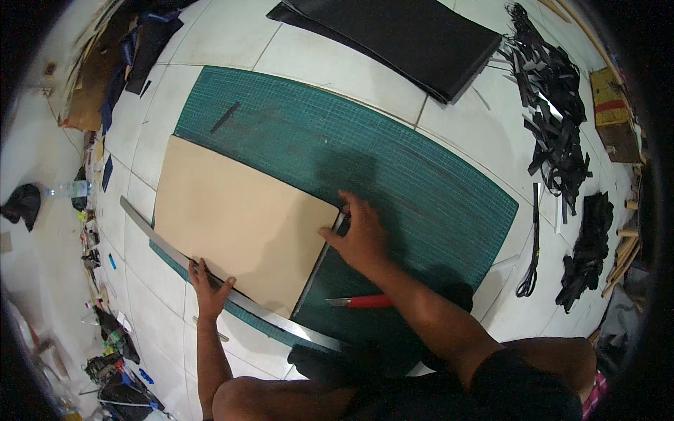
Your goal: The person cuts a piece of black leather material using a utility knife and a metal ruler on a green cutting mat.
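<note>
A beige rectangular sheet (232,217) lies on a green gridded cutting mat (407,189), with thin dark strips of material showing along its edges. My right hand (361,235) rests at the sheet's right corner, thumb and forefinger spread over its edge. Along the near side runs a long metal ruler (274,321). My left hand (210,289) touches the ruler and the sheet's near edge, fingers apart. Below my right forearm lies a red-handled utility knife (368,302) on the mat, its far end partly hidden by the arm.
Folded black material (393,42) lies on the white tiles beyond the mat. To the right are a heap of black strips (551,105), black-handled scissors (530,274) and a black bundle (588,245). A plastic bottle (70,189) and clutter line the left side.
</note>
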### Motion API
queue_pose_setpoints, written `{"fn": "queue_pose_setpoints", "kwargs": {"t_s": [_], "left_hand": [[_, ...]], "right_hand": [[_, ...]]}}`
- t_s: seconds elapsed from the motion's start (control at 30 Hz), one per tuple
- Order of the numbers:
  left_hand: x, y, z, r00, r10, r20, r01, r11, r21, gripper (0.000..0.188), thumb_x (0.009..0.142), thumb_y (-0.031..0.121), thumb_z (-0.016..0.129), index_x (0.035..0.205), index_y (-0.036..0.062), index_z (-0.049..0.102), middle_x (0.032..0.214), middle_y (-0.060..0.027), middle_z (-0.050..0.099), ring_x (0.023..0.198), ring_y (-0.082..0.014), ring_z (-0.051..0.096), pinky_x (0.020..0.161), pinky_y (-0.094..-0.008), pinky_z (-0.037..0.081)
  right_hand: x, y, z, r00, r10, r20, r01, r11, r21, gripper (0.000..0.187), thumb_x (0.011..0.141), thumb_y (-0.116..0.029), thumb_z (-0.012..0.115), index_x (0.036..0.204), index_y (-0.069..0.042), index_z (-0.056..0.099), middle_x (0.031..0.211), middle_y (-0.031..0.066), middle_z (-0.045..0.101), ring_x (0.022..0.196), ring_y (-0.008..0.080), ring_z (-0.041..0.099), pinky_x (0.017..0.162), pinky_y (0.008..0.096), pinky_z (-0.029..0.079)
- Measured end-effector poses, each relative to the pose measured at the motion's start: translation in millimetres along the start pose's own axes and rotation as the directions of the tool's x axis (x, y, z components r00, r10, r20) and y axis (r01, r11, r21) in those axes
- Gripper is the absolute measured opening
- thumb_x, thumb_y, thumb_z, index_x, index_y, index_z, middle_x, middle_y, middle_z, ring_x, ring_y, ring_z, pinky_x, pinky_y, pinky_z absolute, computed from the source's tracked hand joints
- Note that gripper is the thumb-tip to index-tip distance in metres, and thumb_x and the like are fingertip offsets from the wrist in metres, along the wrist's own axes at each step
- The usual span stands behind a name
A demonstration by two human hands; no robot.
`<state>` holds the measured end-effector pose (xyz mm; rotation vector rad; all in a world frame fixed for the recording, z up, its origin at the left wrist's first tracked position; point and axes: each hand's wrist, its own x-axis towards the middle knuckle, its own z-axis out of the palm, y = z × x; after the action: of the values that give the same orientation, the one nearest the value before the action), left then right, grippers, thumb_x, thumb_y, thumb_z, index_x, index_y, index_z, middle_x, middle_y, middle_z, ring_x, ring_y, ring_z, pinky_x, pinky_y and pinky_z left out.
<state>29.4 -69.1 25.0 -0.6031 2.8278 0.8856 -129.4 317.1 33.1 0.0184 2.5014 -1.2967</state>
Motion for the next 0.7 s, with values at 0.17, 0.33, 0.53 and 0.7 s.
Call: {"fn": "queue_pose_setpoints", "kwargs": {"t_s": [0.17, 0.33, 0.53, 0.7], "left_hand": [[-1, -3, -1, 0.999, 0.027, 0.021, -0.029, 0.993, 0.113, 0.098, 0.073, 0.019, 0.085, 0.148, -0.0028, 0.027, 0.156, -0.0259, 0.006, 0.143, -0.0413, 0.023, 0.114, -0.0496, 0.033], [-4, -11, 1, 0.999, 0.043, 0.016, -0.043, 0.999, 0.003, 0.098, 0.073, 0.022, 0.085, 0.149, -0.0015, 0.026, 0.155, -0.0262, 0.007, 0.142, -0.0419, 0.024, 0.114, -0.05, 0.033], [-4, -1, -2, 1.0, -0.01, -0.002, 0.01, 0.995, 0.099, 0.102, 0.072, 0.028, 0.086, 0.148, -0.0034, 0.026, 0.153, -0.0273, 0.013, 0.139, -0.0432, 0.028, 0.112, -0.0503, 0.035], [-1, 2, -4, 0.996, 0.036, -0.082, -0.033, 0.999, 0.037, 0.101, 0.068, 0.036, 0.088, 0.14, -0.0111, 0.036, 0.149, -0.0303, 0.018, 0.136, -0.0474, 0.031, 0.11, -0.0514, 0.036]], "right_hand": [[0, 6, 6, 0.998, -0.002, -0.068, 0.007, 0.998, 0.066, 0.065, 0.077, -0.032, 0.08, 0.131, -0.01, 0.052, 0.117, 0.0136, 0.056, 0.11, 0.03, 0.056, 0.09, 0.0442, 0.049], [-1, 13, 10, 0.993, -0.097, -0.063, 0.097, 0.995, 0.008, 0.056, 0.076, -0.031, 0.081, 0.122, -0.008, 0.058, 0.116, 0.0124, 0.056, 0.11, 0.0316, 0.056, 0.09, 0.0449, 0.049], [3, 11, 11, 0.998, -0.066, -0.003, 0.066, 0.998, 0.016, 0.059, 0.077, -0.032, 0.081, 0.124, -0.008, 0.057, 0.114, 0.0124, 0.055, 0.11, 0.0308, 0.055, 0.091, 0.0444, 0.048], [15, -27, 2, 0.978, -0.147, -0.15, 0.147, 0.989, -0.013, 0.063, 0.077, -0.03, 0.082, 0.127, -0.005, 0.054, 0.117, 0.0145, 0.054, 0.112, 0.0303, 0.054, 0.094, 0.0449, 0.045]]}}
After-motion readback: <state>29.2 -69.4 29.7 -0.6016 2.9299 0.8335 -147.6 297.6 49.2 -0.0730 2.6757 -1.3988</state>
